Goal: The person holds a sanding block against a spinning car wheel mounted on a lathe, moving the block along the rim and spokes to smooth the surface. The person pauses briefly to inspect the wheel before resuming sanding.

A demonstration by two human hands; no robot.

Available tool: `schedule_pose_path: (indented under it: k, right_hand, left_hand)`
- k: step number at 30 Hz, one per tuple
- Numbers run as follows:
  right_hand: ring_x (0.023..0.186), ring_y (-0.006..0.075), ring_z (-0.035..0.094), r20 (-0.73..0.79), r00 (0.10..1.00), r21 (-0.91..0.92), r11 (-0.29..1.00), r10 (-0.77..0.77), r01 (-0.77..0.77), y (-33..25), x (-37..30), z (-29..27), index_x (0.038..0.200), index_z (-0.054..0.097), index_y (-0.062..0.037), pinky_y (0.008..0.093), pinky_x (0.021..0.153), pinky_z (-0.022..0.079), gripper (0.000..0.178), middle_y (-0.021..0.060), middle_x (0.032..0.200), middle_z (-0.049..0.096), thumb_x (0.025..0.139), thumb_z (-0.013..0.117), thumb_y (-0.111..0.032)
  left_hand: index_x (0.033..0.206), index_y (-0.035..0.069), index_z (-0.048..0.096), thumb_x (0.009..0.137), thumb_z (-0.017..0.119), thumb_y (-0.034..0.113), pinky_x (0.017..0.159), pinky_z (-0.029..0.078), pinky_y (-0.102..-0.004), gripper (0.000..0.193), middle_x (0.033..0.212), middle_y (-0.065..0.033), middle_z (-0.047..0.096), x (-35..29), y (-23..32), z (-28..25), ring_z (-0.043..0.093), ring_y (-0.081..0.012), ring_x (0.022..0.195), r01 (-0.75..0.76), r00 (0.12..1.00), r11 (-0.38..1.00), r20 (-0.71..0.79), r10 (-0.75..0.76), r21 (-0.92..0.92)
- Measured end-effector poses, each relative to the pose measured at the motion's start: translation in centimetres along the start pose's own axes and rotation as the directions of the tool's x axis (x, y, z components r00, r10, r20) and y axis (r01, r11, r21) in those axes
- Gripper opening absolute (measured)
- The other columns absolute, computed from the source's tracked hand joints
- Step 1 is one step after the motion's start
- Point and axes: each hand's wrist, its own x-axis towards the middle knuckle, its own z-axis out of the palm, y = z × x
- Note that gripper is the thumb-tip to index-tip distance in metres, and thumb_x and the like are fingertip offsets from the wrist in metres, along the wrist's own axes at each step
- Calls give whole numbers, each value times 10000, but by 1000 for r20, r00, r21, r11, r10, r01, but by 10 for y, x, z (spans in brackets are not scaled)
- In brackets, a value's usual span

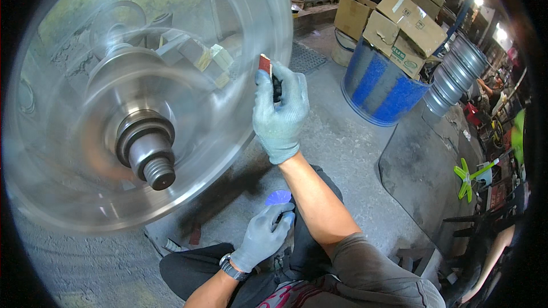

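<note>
A large metal wheel rim [273, 40], blurred by spinning, fills the left side. A threaded steel shaft [151, 157] stands out from its middle. My right hand [281, 111], in a grey knit glove, is raised at the wheel's right edge. Between its thumb and fingers is a small red-brown piece of sandpaper [265, 64], close to the rim; whether it touches, I cannot tell. Low over my lap is my gloved left hand [264, 238], with a watch at the wrist. Its fingers are curled, and a purple scalloped disc [278, 197] shows just beyond them, apparently pinched there.
At the upper right stands a blue drum [379, 82] topped with cardboard boxes [411, 20]. Beside it leans a stack of silver rims [455, 74]. A dark mat [425, 168] covers floor to my right, near a green star-shaped base [467, 178]. Other people sit farther off.
</note>
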Motion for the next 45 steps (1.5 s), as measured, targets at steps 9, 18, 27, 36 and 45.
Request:
schedule_pose_path:
  k: [9, 18, 27, 36, 45]
  right_hand:
    - [788, 228, 585, -25, 997, 11, 998, 67, -67, 4, 4, -2, 1203, 734, -16, 369, 710, 500, 206, 97, 898, 632, 1013, 757, -91]
    - [767, 215, 561, -42, 999, -21, 1000, -16, 15, 14, 6, -4, 1199, 732, -31, 366, 684, 475, 196, 84, 890, 610, 1013, 758, -87]
    - [779, 218, 569, -92, 995, 39, 999, 37, -34, 24, 7, 0, 1210, 727, -26, 373, 691, 480, 209, 99, 905, 614, 1008, 755, -75]
    - [819, 241, 600, -54, 990, 43, 991, 127, -125, 24, 9, -5, 1233, 732, -34, 387, 716, 502, 219, 100, 927, 662, 1020, 741, -83]
    - [870, 258, 632, -66, 991, 49, 993, 114, -111, 30, 12, -6, 1229, 741, -37, 388, 753, 524, 213, 115, 954, 684, 1022, 736, -86]
  left_hand:
    - [1223, 16, 738, 1047, 698, 189, 885, 595, -461, 250, 1164, -231, 754, -1, 1, 0, 748, -419, 1034, 44, 999, 998, 12, -44, -34]
    - [1221, 18, 742, 1048, 705, 193, 883, 600, -456, 250, 1172, -226, 758, -2, -2, 2, 752, -412, 1039, 41, 999, 999, 12, -40, -35]
    - [1225, 6, 740, 1047, 705, 187, 905, 598, -458, 256, 1177, -233, 758, -3, -7, 5, 750, -416, 1067, 22, 1000, 998, 5, -22, -59]
    - [1240, 14, 743, 1052, 699, 188, 870, 612, -443, 260, 1206, -228, 759, -2, 2, 0, 760, -397, 1062, 50, 999, 998, 17, -49, -27]
    - [1233, 22, 738, 1052, 701, 186, 869, 612, -442, 247, 1193, -226, 756, -2, -2, 2, 758, -402, 1059, 10, 1000, 1000, 4, -9, -28]
